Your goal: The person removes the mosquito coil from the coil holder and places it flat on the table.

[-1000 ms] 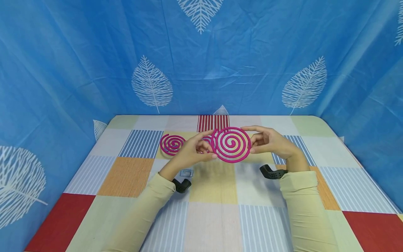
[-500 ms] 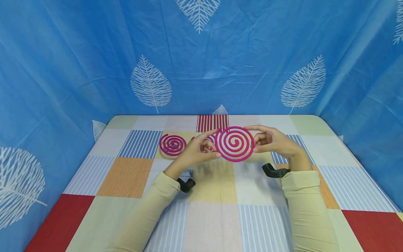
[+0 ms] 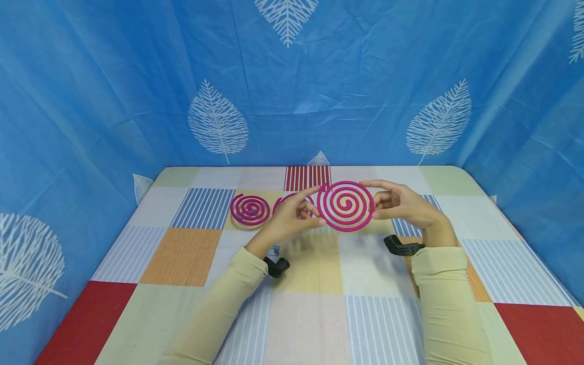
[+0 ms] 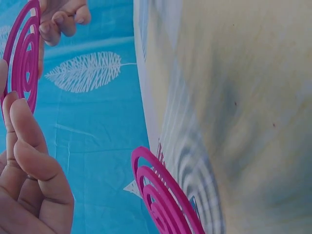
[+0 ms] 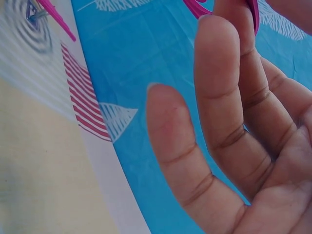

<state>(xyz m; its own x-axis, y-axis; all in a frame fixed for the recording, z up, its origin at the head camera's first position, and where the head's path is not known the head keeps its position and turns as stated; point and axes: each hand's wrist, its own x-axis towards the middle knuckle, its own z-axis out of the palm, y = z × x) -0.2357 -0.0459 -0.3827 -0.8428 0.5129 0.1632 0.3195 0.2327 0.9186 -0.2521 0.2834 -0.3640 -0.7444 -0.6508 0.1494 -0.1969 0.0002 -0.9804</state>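
Note:
A magenta mosquito coil [image 3: 348, 205] is held up on edge over the table, its flat spiral facing the head camera. My left hand [image 3: 290, 219] pinches its left rim between thumb and index finger. At the opposite rim, my right hand [image 3: 405, 207] grips it the same way, other fingers curled loosely. Behind the left hand, a second magenta coil [image 4: 165, 209] sits raised over the tabletop, its shadow beneath; in the head view that hand covers part of it. Farther left stands a third coil [image 3: 251, 208], also above its shadow.
The table wears a patchwork-patterned cloth [image 3: 307, 319]. A blue curtain [image 3: 328, 116] with white leaf prints encloses the back and sides. Near my left wrist lies a small pale-blue rectangular piece [image 3: 274, 250], mostly hidden. Black cameras are strapped to both wrists.
Both hands have shifted a little right and slightly up with the held coil. More of the second coil now shows behind my left hand, while my left forearm covers more of the pale-blue piece.

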